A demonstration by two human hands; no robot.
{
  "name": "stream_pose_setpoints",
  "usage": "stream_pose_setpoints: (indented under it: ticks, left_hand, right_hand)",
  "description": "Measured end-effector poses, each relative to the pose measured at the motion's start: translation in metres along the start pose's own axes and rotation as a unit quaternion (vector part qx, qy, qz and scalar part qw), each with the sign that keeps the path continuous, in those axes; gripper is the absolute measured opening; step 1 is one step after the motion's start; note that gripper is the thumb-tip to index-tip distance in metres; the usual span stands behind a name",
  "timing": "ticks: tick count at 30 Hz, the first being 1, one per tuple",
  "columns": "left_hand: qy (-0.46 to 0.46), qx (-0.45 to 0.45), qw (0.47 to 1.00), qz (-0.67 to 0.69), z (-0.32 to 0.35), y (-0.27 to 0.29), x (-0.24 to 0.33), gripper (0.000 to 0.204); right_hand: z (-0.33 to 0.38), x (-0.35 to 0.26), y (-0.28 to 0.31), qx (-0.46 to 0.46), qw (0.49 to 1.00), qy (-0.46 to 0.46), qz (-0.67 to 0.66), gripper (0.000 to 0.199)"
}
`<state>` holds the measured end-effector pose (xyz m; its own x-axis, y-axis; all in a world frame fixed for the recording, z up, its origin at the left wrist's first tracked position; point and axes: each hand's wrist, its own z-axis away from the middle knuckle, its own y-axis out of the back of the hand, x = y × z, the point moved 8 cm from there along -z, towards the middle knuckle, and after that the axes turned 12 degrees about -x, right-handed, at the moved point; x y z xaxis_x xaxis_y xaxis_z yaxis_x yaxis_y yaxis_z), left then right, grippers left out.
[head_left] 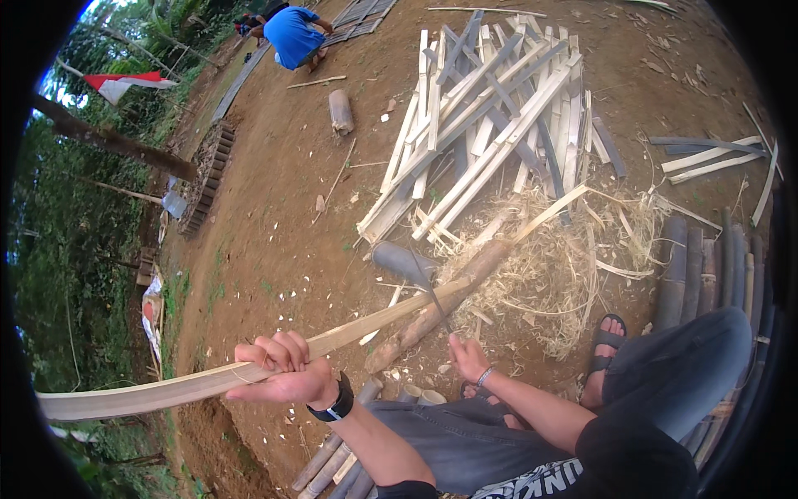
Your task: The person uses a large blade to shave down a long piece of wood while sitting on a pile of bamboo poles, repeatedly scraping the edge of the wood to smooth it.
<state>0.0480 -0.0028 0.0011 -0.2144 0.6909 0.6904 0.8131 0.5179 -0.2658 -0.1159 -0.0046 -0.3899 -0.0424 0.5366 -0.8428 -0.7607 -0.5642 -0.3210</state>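
While my left hand (287,366) is clenched around a long pale bamboo strip (366,326) slanting from the near left to the middle of the scene, my right hand (470,362) grasps a thin dark knife (439,309) whose blade crosses the strip beside a brown log (420,326). Beyond the log, to the right, curly shavings (557,291) lie in a tangled pile. Farther off, a heap of pale and grey split lengths (499,116) covers bare brown soil (274,208), and at the far left a person in a blue shirt (293,35) bends low.
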Motion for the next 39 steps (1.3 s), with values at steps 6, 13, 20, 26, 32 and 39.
stream_pose_setpoints:
  ticks: [6, 13, 20, 26, 32, 39]
  left_hand:
    - [0.003, 0.026, 1.0, -0.002, 0.001, -0.007, 0.0, 0.061]
    - [-0.003, 0.021, 1.0, 0.005, -0.01, 0.0, 0.006, 0.061]
    - [0.021, -0.014, 0.999, 0.03, 0.004, -0.001, -0.005, 0.06]
    - [0.042, 0.004, 0.997, 0.061, 0.004, 0.014, -0.007, 0.061]
    - [-0.009, 0.064, 0.995, 0.078, -0.003, 0.041, 0.019, 0.059]
    - [-0.096, 0.217, 0.963, 0.124, 0.005, 0.088, 0.064, 0.056]
  right_hand:
    - [-0.02, 0.042, 0.042, 0.093, 0.97, -0.168, -0.151, 0.067]
    - [-0.011, -0.004, 0.008, 0.025, 0.997, 0.033, 0.064, 0.063]
    - [-0.032, 0.032, 0.059, 0.066, 0.992, -0.106, -0.02, 0.059]
    - [0.032, -0.045, 0.006, -0.037, 0.983, -0.005, 0.18, 0.051]
    - [0.092, -0.171, 0.062, 0.006, 0.89, 0.03, 0.455, 0.041]
    - [0.185, -0.307, 0.156, 0.136, 0.87, 0.106, 0.461, 0.033]
